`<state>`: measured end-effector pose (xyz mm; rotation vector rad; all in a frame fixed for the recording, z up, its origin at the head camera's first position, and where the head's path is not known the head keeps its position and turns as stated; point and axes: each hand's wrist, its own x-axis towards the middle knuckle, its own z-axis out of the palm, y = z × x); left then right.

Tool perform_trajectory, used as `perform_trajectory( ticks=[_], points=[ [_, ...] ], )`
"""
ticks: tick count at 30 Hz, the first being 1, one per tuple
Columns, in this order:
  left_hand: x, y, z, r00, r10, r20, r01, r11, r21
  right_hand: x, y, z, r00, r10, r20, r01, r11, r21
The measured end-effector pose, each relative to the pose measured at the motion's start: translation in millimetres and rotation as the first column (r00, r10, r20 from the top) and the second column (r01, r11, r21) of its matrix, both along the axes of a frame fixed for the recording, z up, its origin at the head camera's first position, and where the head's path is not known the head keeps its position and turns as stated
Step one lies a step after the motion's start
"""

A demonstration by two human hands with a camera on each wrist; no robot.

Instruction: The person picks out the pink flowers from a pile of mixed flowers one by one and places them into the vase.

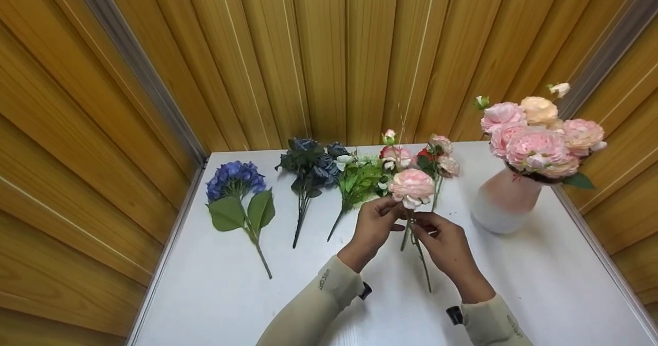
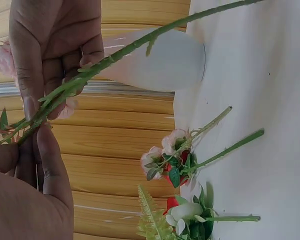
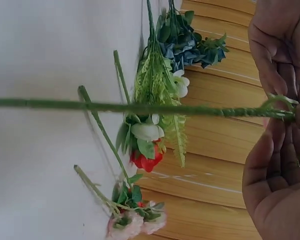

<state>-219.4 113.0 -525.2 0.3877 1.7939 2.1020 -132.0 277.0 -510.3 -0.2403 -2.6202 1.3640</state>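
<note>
A pink peony (image 1: pixel 411 185) with a long green stem (image 3: pixel 155 108) is up in front of me, its bloom at the top. Below the bloom, my left hand (image 1: pixel 377 224) pinches the stem between thumb and fingers. Close beside it, my right hand (image 1: pixel 446 243) also pinches the stem, where thin side shoots branch off in the left wrist view. From the hands the stem's bare end slants down over the white table (image 1: pixel 226 305). A pink-and-white vase (image 1: pixel 506 202) holding several pink and peach peonies (image 1: pixel 534 145) stands to the right of my right hand.
Left to right on the table lie a blue hydrangea (image 1: pixel 236 179) with two big leaves, a dark blue bunch (image 1: pixel 311 163), a green fern-like spray (image 1: pixel 354 184) with white blooms, and red and pale pink flowers (image 1: pixel 446 162). Wood-look panel walls (image 1: pixel 318 53) enclose the table.
</note>
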Motion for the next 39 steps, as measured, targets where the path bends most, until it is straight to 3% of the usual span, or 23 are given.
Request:
perform_trajectory(
  ticks=[3,5,8,10,12,16,22,27,31,35,37,39],
  points=[
    [2.7,0.2,0.0,1.000,-0.008,-0.006,0.008,1.000,0.007,1.3,3.4,5.6,0.991,0.000,-0.137,0.017,0.993,0.121],
    [3.2,0.0,-0.5,1.000,-0.008,0.008,0.008,1.000,0.012,0.9,8.7,13.5,0.955,0.029,-0.294,0.054,0.961,0.271],
    [2.7,0.1,-4.6,0.999,-0.001,0.040,0.000,1.000,0.009,-2.2,22.5,32.7,0.854,0.111,-0.509,0.182,0.852,0.491],
    [3.0,0.9,-8.9,0.998,0.000,0.058,0.000,1.000,0.009,-5.3,31.8,47.2,0.779,0.158,-0.607,0.280,0.778,0.562],
    [4.5,2.0,-13.8,0.997,-0.004,0.073,0.003,1.000,0.014,-8.0,38.5,60.3,0.732,0.177,-0.658,0.347,0.734,0.583],
    [10.9,5.2,-21.8,0.995,-0.037,0.094,0.034,0.999,0.038,-8.5,38.8,75.7,0.672,0.193,-0.715,0.408,0.709,0.575],
    [12.9,4.3,-28.6,0.994,-0.033,0.108,0.029,0.999,0.038,-10.6,26.1,82.5,0.604,0.217,-0.767,0.404,0.746,0.529],
    [11.0,2.5,-29.6,0.994,-0.009,0.107,0.007,1.000,0.021,-24.8,36.3,84.9,0.626,0.111,-0.772,0.446,0.760,0.472],
    [11.1,-1.0,-30.7,0.994,-0.007,0.111,0.007,1.000,0.000,-35.9,53.5,80.0,0.664,0.030,-0.747,0.495,0.731,0.469],
    [13.1,-2.8,-33.6,0.992,-0.014,0.126,0.013,1.000,0.009,-40.2,73.7,75.3,0.719,-0.065,-0.692,0.523,0.708,0.476],
    [13.4,-3.3,-35.0,0.991,-0.014,0.131,0.013,1.000,0.011,-42.0,84.1,75.8,0.730,-0.116,-0.673,0.520,0.733,0.438],
    [13.4,-3.5,-36.2,0.991,-0.011,0.132,0.010,1.000,0.010,-44.8,94.2,77.0,0.728,-0.165,-0.666,0.521,0.764,0.380]
  ],
)
